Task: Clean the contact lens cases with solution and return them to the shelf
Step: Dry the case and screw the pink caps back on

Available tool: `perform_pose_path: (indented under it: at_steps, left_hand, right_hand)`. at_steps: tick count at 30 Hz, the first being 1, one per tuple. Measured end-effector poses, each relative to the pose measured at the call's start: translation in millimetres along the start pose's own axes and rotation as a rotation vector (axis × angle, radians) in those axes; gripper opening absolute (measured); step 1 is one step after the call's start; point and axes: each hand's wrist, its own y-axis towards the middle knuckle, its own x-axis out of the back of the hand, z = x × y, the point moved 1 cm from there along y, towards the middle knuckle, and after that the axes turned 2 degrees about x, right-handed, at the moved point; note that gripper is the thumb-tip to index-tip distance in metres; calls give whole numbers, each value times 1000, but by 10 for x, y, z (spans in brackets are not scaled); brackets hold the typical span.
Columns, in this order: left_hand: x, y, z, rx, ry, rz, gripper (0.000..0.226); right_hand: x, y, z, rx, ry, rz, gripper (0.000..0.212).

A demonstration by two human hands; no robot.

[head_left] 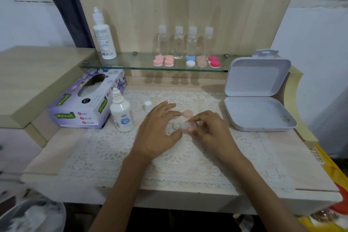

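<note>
Purple tissue box [84, 100] marked Mysoft Soft Facial Tissue, my right hand [209, 130] pinching the clear lens case [180, 126], my left hand [160, 128] spread beside it

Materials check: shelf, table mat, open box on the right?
Shelf: glass, clear and glossy; the edge is green and the wood behind shows through it.
Mat: looks like white lace or crochet fabric with an openwork pattern; it could be a vinyl imitation.
Box: likely moulded plastic, matte pale grey, with rounded corners and a hang tab.
</note>
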Motion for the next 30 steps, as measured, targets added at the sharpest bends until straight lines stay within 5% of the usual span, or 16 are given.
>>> perform_pose_path:
  at_steps: [11,16,20,25,30]
  left_hand:
    - [236,47,-218,26,-64,-72,36]
    - [913,321,-436,-19,-77,-289,28]
    - [1489,620,-197,172,11,-367,27]
    - [1743,828,651,600,395,-141,16]
    - [1599,799,1281,587,706,241,26]
  right_hand:
    - [7,-55,8,49,-101,-1,24]
    - [20,-55,12,71,-116,11,22]
    - [16,-56,12,73,-126,18,22]
    - [17,-56,23,90,-130,19,22]
    - [15,-51,21,97,-129,20,21]
